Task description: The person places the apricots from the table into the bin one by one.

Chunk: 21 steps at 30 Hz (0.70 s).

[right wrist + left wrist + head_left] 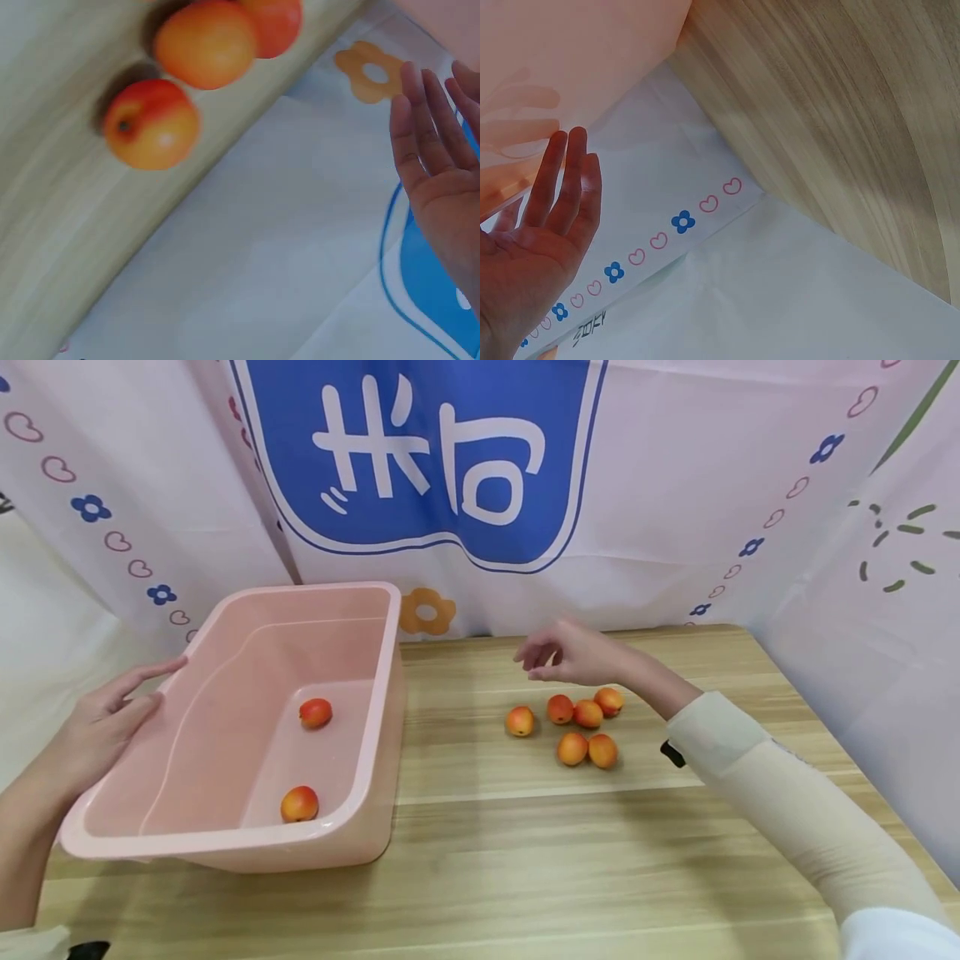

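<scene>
A left hand (105,731) rests thumb and index finger at the left edge of a pale-pink rectangular plastic tub (217,718), other fingers straight and together outside; two round red-orange fruits (316,712) lie within. Rightward, over a wood-grain tabletop (480,868), an empty right hand (576,653), fingers loosely bent, hovers near six similar fruits (587,714). Steadying the tub and pinching each fruit lightly should prevent rolling.

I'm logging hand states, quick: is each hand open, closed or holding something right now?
Left hand: holding the pink basin at its rim.
Right hand: open, fingers relaxed, holding nothing.
</scene>
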Tool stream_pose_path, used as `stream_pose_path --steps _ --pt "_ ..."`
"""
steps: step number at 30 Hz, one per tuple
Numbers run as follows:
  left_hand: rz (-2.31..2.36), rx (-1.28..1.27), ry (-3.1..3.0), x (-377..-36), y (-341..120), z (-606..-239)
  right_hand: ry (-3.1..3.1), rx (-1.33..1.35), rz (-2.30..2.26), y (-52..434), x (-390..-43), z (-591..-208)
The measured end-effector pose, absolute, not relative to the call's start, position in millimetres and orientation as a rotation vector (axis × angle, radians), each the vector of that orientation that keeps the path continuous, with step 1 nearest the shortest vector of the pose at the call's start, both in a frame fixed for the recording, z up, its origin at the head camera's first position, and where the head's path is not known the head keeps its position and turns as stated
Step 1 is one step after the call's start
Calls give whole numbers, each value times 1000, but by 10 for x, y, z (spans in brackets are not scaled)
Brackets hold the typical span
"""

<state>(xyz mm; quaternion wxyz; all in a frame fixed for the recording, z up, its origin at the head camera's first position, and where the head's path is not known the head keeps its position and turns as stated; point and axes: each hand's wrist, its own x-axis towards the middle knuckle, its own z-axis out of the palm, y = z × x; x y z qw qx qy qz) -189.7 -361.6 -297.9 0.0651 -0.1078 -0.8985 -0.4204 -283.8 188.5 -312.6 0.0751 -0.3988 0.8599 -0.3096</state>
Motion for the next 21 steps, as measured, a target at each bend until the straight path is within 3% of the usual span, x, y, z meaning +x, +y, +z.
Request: stream_pose_path --steps 21 --pt "-1251 -299 -2733 -1889 -3614 -2989 2507 -1258 -515 1781 -2692 -3593"
